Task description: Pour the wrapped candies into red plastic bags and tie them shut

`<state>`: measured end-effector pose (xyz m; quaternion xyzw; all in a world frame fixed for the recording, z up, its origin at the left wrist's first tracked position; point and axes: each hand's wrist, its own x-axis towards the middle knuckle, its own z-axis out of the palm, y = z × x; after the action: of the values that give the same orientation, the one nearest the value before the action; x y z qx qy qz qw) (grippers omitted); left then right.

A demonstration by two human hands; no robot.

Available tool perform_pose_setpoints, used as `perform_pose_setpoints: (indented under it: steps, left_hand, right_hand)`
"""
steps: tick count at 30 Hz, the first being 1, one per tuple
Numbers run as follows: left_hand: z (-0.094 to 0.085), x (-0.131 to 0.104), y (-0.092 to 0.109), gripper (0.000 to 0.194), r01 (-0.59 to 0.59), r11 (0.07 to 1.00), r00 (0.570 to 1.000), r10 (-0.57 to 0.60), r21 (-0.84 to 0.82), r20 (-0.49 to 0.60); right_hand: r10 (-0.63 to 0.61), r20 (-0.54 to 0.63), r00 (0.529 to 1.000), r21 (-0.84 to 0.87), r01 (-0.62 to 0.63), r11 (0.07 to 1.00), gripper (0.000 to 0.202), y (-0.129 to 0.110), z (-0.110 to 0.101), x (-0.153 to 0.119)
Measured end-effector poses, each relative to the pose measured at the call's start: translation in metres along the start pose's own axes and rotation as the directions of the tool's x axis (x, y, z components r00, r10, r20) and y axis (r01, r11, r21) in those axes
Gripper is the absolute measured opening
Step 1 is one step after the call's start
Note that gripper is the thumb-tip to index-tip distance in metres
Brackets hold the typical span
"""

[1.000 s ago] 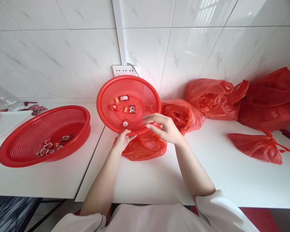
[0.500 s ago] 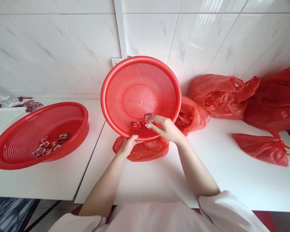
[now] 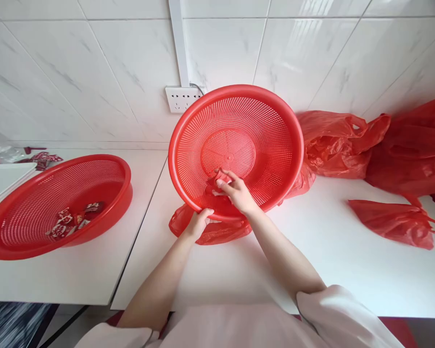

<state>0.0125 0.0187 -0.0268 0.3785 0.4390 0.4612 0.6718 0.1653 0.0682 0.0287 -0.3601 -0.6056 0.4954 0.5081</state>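
- At the far left, a clear bottle (image 3: 2, 152) lies behind a white tray (image 3: 5, 178), with small dark red packets (image 3: 45, 157) near them.
- The left basket (image 3: 125, 169), red and perforated, rests on the white surface (image 3: 210, 285) with its opening tipped toward the camera; a small pile of wrapped pieces (image 3: 76, 220) lies inside.
- A socket panel (image 3: 177, 100) is on the tiled wall, partly covered by the raised basket (image 3: 235, 90).
- The left hand (image 3: 198, 224) is closed on the near rim of the raised basket, thumb over the edge — the other fingers are mostly hidden.
- The raised basket, also red and perforated, is tilted with its opening toward the camera, above a crumpled red bag (image 3: 223, 237) on the surface.
- The right hand (image 3: 239, 194) reaches inside it, thumb and fingers nearly closed around a red packet (image 3: 222, 181) — other pieces beside the fingers are partly hidden.
- Just right of the raised basket, a low red bag (image 3: 302, 183) shows partly behind it.
- Farther right, a bulky red bag (image 3: 342, 157) stands against the wall.
- A flatter red bag (image 3: 395, 224) lies nearer the camera.
- The largest red bag (image 3: 413, 150) stands at the right edge.
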Motion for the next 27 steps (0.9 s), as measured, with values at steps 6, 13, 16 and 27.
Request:
perform_pose_setpoints:
  steps: [6, 13, 16, 27]
  left_hand:
    - [-0.008, 0.004, 0.013, 0.020, -0.037, 0.999, 0.999, 0.036, -0.027, -0.011]
    - [-0.024, 0.011, 0.028, 0.027, -0.187, 0.981, 0.969, 0.178, -0.041, -0.173]
    - [-0.028, 0.013, 0.032, 0.030, -0.250, 0.967, 0.948, 0.232, -0.055, -0.218]
    - [-0.032, 0.014, 0.041, 0.041, -0.336, 0.941, 0.906, 0.313, -0.036, -0.284]
  right_hand:
    - [0.182, 0.017, 0.983, 0.441, -0.171, 0.881, 0.042, -0.012, -0.012, 0.000]
    - [0.155, 0.083, 0.984, 0.434, -0.176, 0.884, 0.036, -0.012, -0.013, -0.003]
    - [0.089, 0.160, 0.983, 0.259, -0.129, 0.957, 0.037, -0.020, -0.014, -0.007]
    - [0.014, 0.412, 0.911, -0.759, 0.335, 0.559, 0.043, 0.001, 0.017, -0.025]
